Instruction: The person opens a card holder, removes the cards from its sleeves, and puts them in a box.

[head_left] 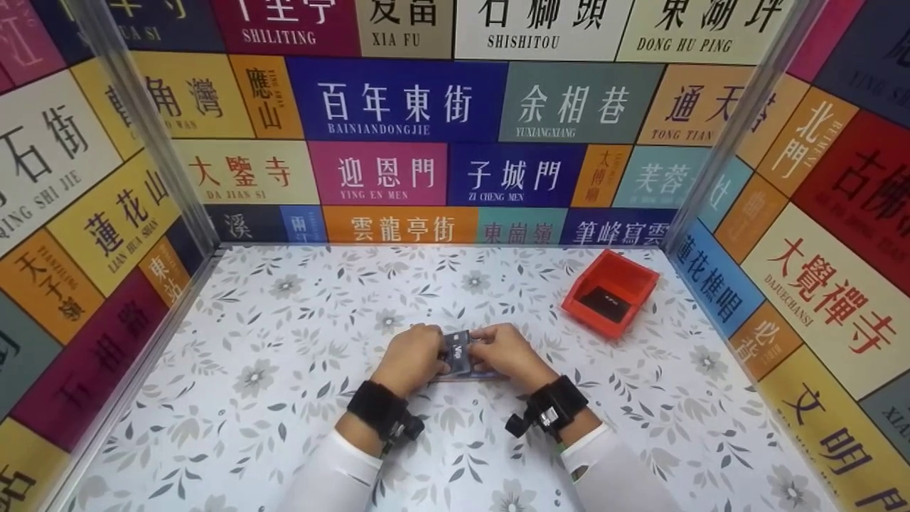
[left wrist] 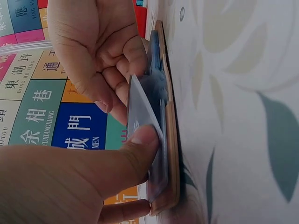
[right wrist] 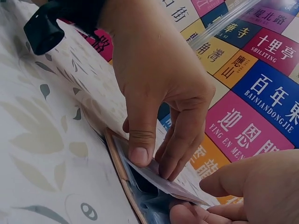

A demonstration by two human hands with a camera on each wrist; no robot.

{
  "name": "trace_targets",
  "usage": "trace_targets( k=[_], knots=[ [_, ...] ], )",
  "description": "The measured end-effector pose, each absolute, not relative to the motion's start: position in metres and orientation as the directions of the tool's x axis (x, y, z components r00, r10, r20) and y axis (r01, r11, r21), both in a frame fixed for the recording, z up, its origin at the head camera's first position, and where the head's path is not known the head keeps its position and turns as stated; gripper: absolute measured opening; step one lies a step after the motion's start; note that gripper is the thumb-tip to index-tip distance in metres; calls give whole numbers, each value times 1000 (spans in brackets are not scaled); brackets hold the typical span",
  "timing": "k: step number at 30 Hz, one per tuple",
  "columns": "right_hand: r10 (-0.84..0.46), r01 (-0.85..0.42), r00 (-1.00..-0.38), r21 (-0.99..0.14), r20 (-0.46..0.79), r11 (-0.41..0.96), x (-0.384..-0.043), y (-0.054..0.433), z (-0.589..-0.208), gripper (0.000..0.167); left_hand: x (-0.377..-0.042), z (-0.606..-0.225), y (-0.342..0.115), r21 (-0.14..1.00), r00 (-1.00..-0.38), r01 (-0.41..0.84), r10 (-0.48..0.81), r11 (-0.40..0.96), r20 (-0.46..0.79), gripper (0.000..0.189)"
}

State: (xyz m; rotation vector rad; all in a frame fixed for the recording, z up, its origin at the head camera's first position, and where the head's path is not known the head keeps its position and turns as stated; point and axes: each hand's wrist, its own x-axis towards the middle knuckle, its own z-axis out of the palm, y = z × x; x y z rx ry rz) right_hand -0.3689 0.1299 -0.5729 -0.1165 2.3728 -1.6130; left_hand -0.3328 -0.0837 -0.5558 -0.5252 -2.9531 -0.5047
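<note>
Low over the table, my left hand (head_left: pixel 412 355) pinches a dark grey card (head_left: pixel 458 350) lettered in white. Its thumb lies flat on the card's glossy face in the left wrist view, the fingers behind. Under the card is a brown-edged card holder (left wrist: pixel 169 186) with clear plastic sleeves (left wrist: pixel 156 70), lying on the table. My right hand (head_left: pixel 506 352) is at the holder's right side. In the right wrist view its fingertips touch the sleeves near the card's corner, while the thumb stands apart from them.
Toward the back right stands a red plastic bin (head_left: pixel 625 277) with a black card (head_left: pixel 606 301) inside. The table (head_left: pixel 284 441) has a white floral cover. Printed panels (head_left: pixel 398 99) wall it in at the back and both sides.
</note>
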Motion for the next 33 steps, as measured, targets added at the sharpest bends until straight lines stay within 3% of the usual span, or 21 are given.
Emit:
trace_targets(
  k=[6, 18, 27, 33],
  knots=[
    [-235, 69, -957, -922, -168, 380, -368, 126, -576, 27, -332, -557, -84, 313, -936, 349, 314, 883, 160, 28],
    [-199, 92, -963, -917, -181, 389, -370, 129, -570, 20, -332, -559, -83, 300, -921, 382, 336, 874, 195, 16],
    [-238, 104, -952, -936, -192, 338, -370, 125, -574, 17, -331, -559, -81, 278, -918, 379, 322, 883, 231, 28],
    [-208, 60, -967, -923, -149, 380, -370, 123, -575, 15, -329, -557, -80, 269, -923, 368, 313, 890, 226, 28]
  ],
)
